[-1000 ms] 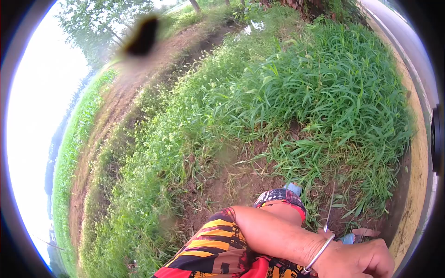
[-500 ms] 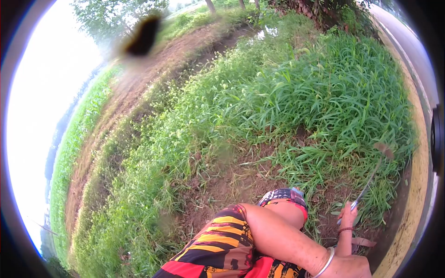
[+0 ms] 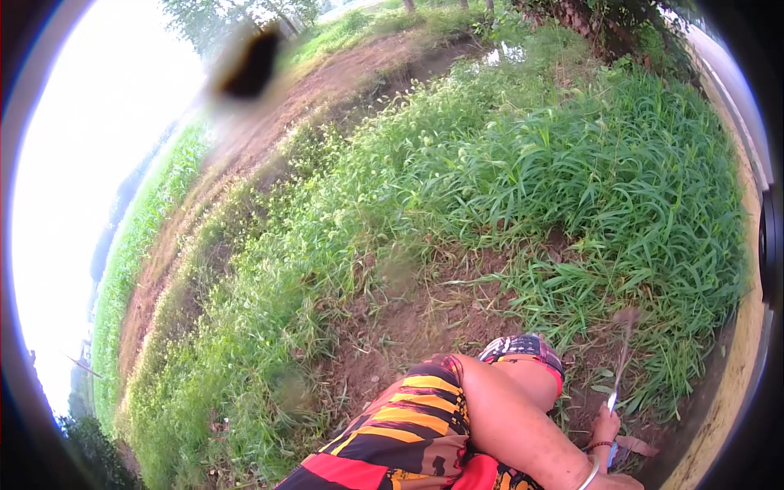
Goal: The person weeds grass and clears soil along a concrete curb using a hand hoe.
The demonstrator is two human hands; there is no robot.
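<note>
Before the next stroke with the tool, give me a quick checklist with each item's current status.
1. Right hand gripping the tool: ok, fingers closed around the handle end.
2. Tool head resting on the ground or raised: cannot tell, it is blurred.
3. Tool head apart from the pale edging strip: ok, bare soil and plants lie between them.
4. Left hand fully in view: not ok, the bottom edge of the picture cuts it off.
5. Tall grass beyond the tool head: ok, it stands thick there.
6. Camera view unobstructed: not ok, a dark blotch covers part of the upper left.
</note>
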